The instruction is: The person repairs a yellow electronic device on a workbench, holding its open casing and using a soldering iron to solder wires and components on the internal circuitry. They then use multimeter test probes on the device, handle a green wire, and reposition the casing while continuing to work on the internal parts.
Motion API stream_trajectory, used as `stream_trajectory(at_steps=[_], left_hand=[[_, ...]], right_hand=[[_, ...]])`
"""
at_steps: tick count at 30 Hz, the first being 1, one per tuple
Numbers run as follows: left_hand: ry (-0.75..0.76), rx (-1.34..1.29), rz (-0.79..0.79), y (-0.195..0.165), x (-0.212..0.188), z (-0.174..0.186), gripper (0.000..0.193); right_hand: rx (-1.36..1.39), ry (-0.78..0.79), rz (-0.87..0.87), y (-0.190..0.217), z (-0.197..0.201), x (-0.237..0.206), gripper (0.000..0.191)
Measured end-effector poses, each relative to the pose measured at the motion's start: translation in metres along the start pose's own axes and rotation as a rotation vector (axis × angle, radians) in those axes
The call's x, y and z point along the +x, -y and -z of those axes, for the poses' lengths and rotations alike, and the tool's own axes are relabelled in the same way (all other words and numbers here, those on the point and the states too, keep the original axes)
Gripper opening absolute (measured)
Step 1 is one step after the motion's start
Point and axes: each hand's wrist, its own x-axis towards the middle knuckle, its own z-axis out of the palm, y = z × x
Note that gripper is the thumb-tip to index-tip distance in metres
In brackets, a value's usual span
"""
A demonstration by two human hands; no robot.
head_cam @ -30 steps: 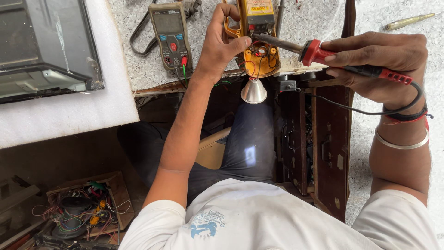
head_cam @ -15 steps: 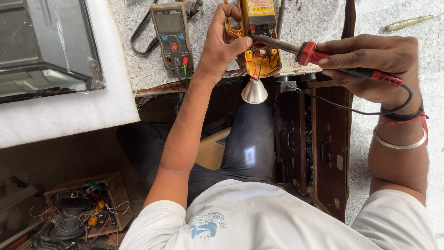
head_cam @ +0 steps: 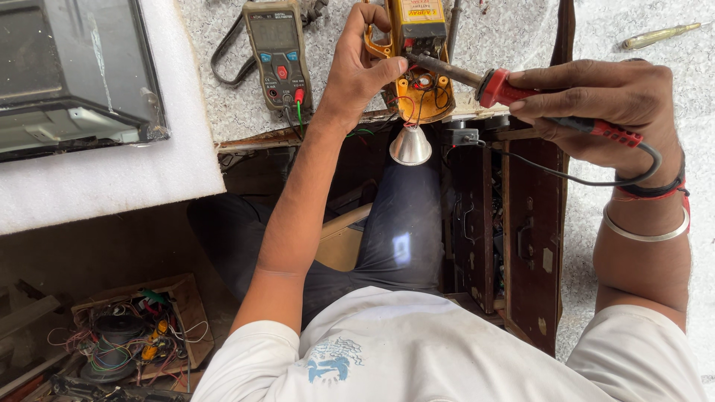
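Resting on the grey speckled worktop (head_cam: 521, 45), an opened orange device (head_cam: 417, 67) with wires showing inside is being held steady by the left hand (head_cam: 357, 71). The fingers of this hand are closed around the left edge of the device, and the thumb is pressing near the exposed wires. A soldering iron (head_cam: 506, 85) with a red grip is being held by the right hand (head_cam: 607, 100), which is wrapped firmly around the handle — the metal tip is being pointed into the open lower part of the orange device, where it seems to be touching the wiring. The two hands are being kept apart, one on each side of the device. A black cord (head_cam: 566, 175) is hanging from the back of the iron and is curving under the right wrist, where a silver bangle (head_cam: 644, 227) and a dark band are being worn.

Just left of the left hand, a grey meter (head_cam: 277, 52) with red and green plugs is lying on the worktop. A small silver cone (head_cam: 410, 145) is hanging below the worktop edge — directly under the orange device. At the far left, a dark glass screen (head_cam: 71, 71) is lying on white foam (head_cam: 112, 179). At the far right top, a pale screwdriver (head_cam: 659, 33) is lying well apart from the hands.
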Motion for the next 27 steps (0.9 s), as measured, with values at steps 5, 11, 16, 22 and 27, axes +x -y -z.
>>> stream_trajectory(at_steps=[5,11,16,22,27], left_hand=[[-0.021,0.048,0.013,0.0021,0.0013,-0.0001,0.053],[-0.011,0.034,0.002,0.0031,0.0009,0.0010,0.051],[-0.013,0.075,-0.016,0.0034,0.0007,0.0013,0.052],[-0.040,0.050,0.035,0.0042,0.0003,0.0025,0.053],[-0.008,0.047,-0.017,0.0073,-0.0006,0.0047,0.054]], right_hand=[[0.029,-0.030,-0.020,-0.0030,-0.0016,-0.0034,0.024],[0.026,-0.053,-0.048,-0.0039,-0.0001,-0.0046,0.026],[0.040,-0.034,-0.035,-0.0009,-0.0016,-0.0018,0.030],[0.026,-0.010,-0.026,-0.0025,0.0003,0.0009,0.028],[0.049,-0.006,-0.043,-0.0028,0.0011,-0.0006,0.029]])
